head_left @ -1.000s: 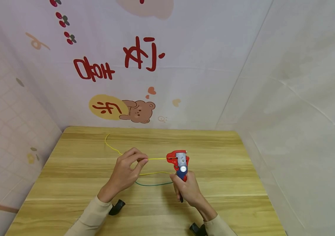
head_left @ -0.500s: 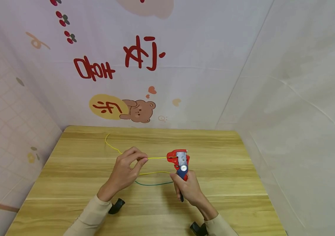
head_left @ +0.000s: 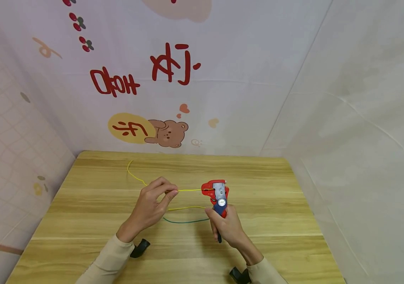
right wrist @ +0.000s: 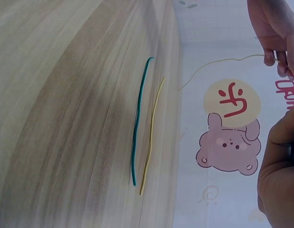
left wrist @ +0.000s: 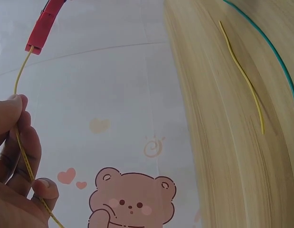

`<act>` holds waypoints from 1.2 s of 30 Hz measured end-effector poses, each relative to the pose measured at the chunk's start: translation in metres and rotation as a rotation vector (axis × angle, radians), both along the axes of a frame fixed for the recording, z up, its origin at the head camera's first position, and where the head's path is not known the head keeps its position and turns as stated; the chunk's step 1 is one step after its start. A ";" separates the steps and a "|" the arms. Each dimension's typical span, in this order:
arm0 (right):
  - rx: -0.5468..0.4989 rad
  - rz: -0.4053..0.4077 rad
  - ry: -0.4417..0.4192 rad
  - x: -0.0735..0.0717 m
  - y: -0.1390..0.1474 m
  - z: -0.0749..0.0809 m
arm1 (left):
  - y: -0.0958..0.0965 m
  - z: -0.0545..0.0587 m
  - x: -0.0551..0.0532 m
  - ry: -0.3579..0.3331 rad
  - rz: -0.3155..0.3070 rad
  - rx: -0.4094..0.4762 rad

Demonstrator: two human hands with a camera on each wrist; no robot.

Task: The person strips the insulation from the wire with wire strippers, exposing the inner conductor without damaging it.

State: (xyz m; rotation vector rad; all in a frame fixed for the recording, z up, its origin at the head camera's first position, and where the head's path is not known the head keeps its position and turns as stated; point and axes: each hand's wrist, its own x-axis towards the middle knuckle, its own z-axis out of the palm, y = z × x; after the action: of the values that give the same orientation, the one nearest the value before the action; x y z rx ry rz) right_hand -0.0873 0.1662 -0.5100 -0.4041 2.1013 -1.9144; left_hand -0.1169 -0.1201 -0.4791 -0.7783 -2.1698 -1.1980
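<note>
My left hand [head_left: 152, 205] pinches a long yellow wire [head_left: 189, 190] between thumb and fingertips. One end of this wire runs right into the jaws of a red and blue wire stripper [head_left: 219, 195]; its other end trails behind the hand to the upper left. My right hand [head_left: 227, 227] grips the stripper by its handles, the head pointing up and away. In the left wrist view the wire [left wrist: 24, 154] crosses the palm and enters the red tip of the stripper [left wrist: 40, 33]. A short yellow wire [right wrist: 151, 137] and a green wire [right wrist: 137, 126] lie on the table.
The wooden table [head_left: 258, 177] meets a printed cloth wall [head_left: 241, 98] at its far edge, with further cloth on both sides. A black wrist mount [head_left: 140, 248] sits by the left sleeve, another black mount [head_left: 239, 275] by the right.
</note>
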 end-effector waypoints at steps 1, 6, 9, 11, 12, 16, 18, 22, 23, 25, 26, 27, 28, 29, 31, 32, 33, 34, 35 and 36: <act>0.001 -0.001 -0.002 0.000 0.000 0.000 | 0.000 0.000 0.000 0.003 -0.002 0.002; -0.004 -0.001 -0.006 -0.001 0.000 0.000 | 0.000 -0.001 -0.002 0.034 -0.014 0.011; -0.011 0.001 -0.002 -0.001 0.001 0.000 | -0.001 -0.001 -0.003 0.041 -0.021 0.013; -0.013 0.002 0.000 -0.002 0.001 0.000 | -0.001 -0.001 -0.003 0.041 -0.022 0.011; -0.012 0.002 -0.002 -0.002 0.001 -0.001 | -0.002 -0.002 -0.003 0.039 -0.022 0.010; -0.005 -0.002 -0.012 -0.002 0.001 -0.002 | -0.002 -0.002 -0.003 0.035 -0.025 0.010; -0.001 -0.004 -0.021 -0.002 0.002 -0.002 | -0.003 -0.002 -0.003 0.031 -0.027 0.010; 0.001 -0.009 -0.034 -0.002 0.002 -0.002 | -0.003 -0.002 -0.003 0.010 -0.029 0.002; 0.002 -0.009 -0.036 -0.002 0.002 -0.002 | -0.003 -0.002 -0.003 0.011 -0.031 0.000; 0.002 -0.009 -0.040 -0.001 0.002 -0.002 | -0.004 -0.002 -0.003 0.013 -0.035 -0.003; 0.002 -0.009 -0.040 -0.001 0.002 -0.002 | -0.004 -0.002 -0.003 0.014 -0.036 -0.004; 0.003 -0.010 -0.040 -0.001 0.002 -0.002 | -0.004 -0.002 -0.003 0.013 -0.038 -0.005; 0.003 -0.009 -0.041 -0.001 0.002 -0.002 | -0.004 -0.002 -0.003 0.016 -0.041 -0.004; 0.003 -0.009 -0.041 -0.001 0.002 -0.002 | -0.004 -0.002 -0.003 0.015 -0.043 -0.003; 0.003 -0.009 -0.040 -0.001 0.002 -0.002 | -0.004 -0.001 -0.003 0.010 -0.043 -0.006; 0.003 -0.007 -0.038 -0.001 0.002 -0.002 | -0.004 -0.001 -0.002 0.008 -0.043 -0.007; 0.002 -0.006 -0.036 -0.001 0.002 -0.002 | -0.004 -0.001 -0.002 0.007 -0.043 -0.008; 0.000 -0.004 -0.035 -0.001 0.002 -0.002 | -0.004 -0.001 -0.002 0.007 -0.044 -0.008; -0.001 -0.002 -0.033 -0.001 0.002 -0.002 | -0.005 -0.001 -0.002 0.002 -0.043 -0.010; 0.000 0.000 -0.031 -0.001 0.002 -0.002 | -0.005 -0.001 -0.002 0.000 -0.043 -0.011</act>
State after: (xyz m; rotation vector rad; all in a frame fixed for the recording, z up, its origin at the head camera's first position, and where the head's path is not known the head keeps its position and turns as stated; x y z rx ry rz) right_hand -0.0886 0.1685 -0.5125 -0.3720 2.0814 -1.9088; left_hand -0.1191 -0.1249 -0.4799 -0.8339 -2.1719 -1.2083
